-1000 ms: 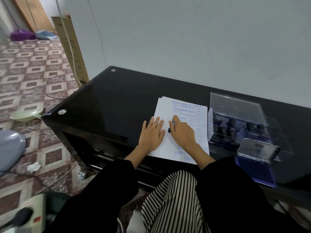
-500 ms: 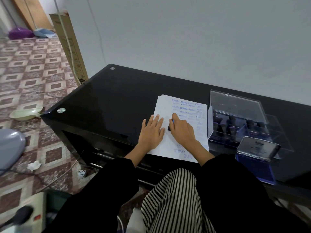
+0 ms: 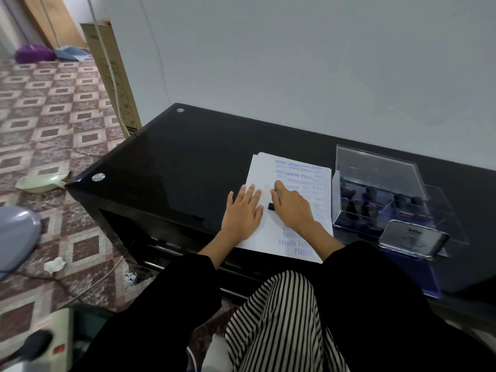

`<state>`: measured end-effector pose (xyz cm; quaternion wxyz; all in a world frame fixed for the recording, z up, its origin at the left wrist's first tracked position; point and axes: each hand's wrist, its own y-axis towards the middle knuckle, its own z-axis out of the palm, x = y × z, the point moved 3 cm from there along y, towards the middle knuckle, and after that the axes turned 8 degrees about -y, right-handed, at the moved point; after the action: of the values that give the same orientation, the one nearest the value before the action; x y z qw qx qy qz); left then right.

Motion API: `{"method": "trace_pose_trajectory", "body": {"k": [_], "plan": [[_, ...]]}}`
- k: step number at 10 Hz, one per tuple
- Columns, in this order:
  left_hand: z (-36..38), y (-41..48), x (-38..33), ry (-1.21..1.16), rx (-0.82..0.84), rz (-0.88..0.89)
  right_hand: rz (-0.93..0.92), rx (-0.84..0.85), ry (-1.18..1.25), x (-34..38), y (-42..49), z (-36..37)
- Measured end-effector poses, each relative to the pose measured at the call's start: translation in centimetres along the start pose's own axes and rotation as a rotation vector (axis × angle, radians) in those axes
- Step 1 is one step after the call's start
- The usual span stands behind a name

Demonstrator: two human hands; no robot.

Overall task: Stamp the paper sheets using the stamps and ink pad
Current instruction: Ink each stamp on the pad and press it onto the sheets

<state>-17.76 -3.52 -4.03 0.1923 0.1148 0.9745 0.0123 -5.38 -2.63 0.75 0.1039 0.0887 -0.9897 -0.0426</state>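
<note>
Now the right hand (image 3: 291, 208) curls its grip round a small black stamp (image 3: 271, 206) on the paper sheets (image 3: 259, 170) on the table (image 3: 188, 162). The left hand (image 3: 243, 212) lies flat, fingers straight, on the sheets' left edge. The open ink pad (image 3: 418, 275) lies to their right.

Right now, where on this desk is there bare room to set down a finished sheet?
The widest bare patch is the black tabletop left of the paper sheets, out to the corner studs. A narrower strip runs between the sheets and the wall. The right is crowded: stamp case and ink pad sit close beside the sheets.
</note>
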Motion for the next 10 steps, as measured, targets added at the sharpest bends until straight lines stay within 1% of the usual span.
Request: {"method": "trace_pose_trajectory", "body": {"k": [10], "plan": [[0.06, 0.09, 0.1, -0.02, -0.001, -0.006, 0.0, 0.021, 0.007, -0.5, 0.52, 0.36]]}}
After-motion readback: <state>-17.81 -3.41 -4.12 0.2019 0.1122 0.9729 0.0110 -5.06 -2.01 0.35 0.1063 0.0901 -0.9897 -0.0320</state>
